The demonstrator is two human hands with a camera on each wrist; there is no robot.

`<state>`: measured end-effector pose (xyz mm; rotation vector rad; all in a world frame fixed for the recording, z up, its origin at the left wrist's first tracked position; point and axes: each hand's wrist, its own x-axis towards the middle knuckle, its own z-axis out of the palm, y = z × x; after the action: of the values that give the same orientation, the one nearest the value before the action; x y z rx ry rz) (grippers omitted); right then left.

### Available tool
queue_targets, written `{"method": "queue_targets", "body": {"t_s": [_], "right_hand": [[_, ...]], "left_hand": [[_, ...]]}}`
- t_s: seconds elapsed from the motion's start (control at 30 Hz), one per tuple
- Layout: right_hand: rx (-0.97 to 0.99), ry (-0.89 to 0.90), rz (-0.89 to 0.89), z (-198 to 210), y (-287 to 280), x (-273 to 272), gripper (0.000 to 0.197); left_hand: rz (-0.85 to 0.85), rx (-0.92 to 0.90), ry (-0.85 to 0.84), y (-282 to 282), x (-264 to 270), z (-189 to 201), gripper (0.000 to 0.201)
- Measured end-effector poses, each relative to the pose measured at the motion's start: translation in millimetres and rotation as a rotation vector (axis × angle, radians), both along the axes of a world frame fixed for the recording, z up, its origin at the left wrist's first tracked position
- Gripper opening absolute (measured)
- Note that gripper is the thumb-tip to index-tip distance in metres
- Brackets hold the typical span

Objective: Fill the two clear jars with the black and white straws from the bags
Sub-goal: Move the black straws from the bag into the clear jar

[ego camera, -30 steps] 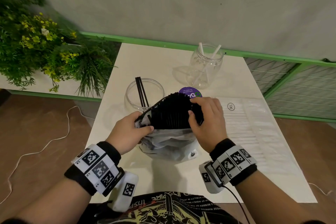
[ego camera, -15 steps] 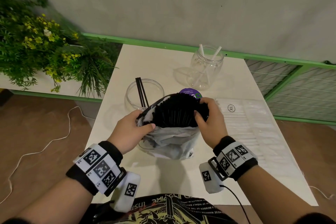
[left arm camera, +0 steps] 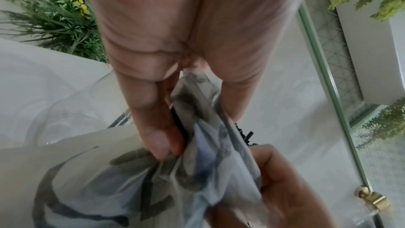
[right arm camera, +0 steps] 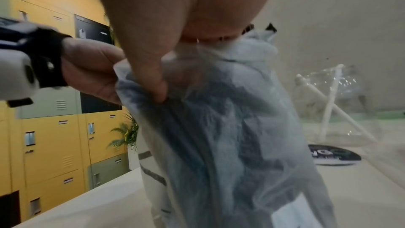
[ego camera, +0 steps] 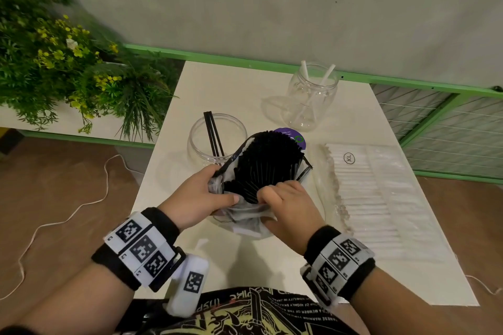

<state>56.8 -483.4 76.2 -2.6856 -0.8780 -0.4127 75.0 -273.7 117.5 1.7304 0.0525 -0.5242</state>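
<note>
A thin plastic bag (ego camera: 245,215) of black straws (ego camera: 266,160) stands upright near the table's middle, the straws fanning out of its open top. My left hand (ego camera: 201,198) grips the bag's left edge (left arm camera: 197,145), thumb on the plastic. My right hand (ego camera: 285,207) pinches the bag's near side (right arm camera: 197,110) below the straw tips. Behind the bag a wide clear jar (ego camera: 217,139) holds two black straws (ego camera: 213,133). Farther back a narrower clear jar (ego camera: 311,95) holds two white straws (ego camera: 324,79). A flat bag of white straws (ego camera: 381,193) lies at the right.
A purple round lid (ego camera: 294,136) lies flat just behind the black straws. Potted greenery with yellow flowers (ego camera: 68,62) stands left of the white table (ego camera: 223,84). A green rail (ego camera: 245,58) runs along the wall behind. A white cable (ego camera: 68,215) lies on the floor.
My right hand has come off the top of the black straws and dropped to the bag's near side. More of the straws now stick out of the bag. The left hand keeps its hold.
</note>
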Motion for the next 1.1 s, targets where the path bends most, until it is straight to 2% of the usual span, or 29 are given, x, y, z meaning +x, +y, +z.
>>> {"method": "queue_targets", "body": {"t_s": [0.13, 0.23, 0.33, 0.47, 0.6, 0.7, 0.9, 1.1], "right_hand": [[0.038, -0.001, -0.038, -5.4, 1.3, 2.4, 0.029], [0.021, 0.077, 0.02, -7.7, -3.3, -2.0, 0.011], [0.178, 0.179, 0.059, -1.2, -8.1, -7.2, 0.024], [0.354, 0.17, -0.096, 7.3, -5.8, -0.1, 0.016], [0.301, 0.326, -0.197, 12.9, 5.1, 3.3, 0.051], [0.271, 0.406, -0.234, 18.6, 12.4, 4.3, 0.056], [0.192, 0.384, -0.178, 17.7, 15.4, 10.4, 0.044], [0.274, 0.409, -0.205, 21.3, 10.0, 12.1, 0.03]], "left_hand": [[0.015, -0.117, 0.094, -5.5, -1.6, 3.6, 0.042], [0.066, -0.13, 0.086, -4.6, -0.5, 0.4, 0.041], [0.084, -0.103, 0.061, -5.3, 0.9, -2.7, 0.045], [0.083, -0.101, 0.037, -6.3, 0.8, -4.8, 0.053], [0.06, -0.095, 0.013, -7.4, 1.5, -5.2, 0.057], [0.052, -0.099, -0.003, -8.2, 2.0, -4.3, 0.055], [0.002, -0.076, -0.02, -8.0, 3.1, -2.3, 0.06], [0.041, -0.106, -0.035, -7.8, 5.2, -6.1, 0.05]]}}
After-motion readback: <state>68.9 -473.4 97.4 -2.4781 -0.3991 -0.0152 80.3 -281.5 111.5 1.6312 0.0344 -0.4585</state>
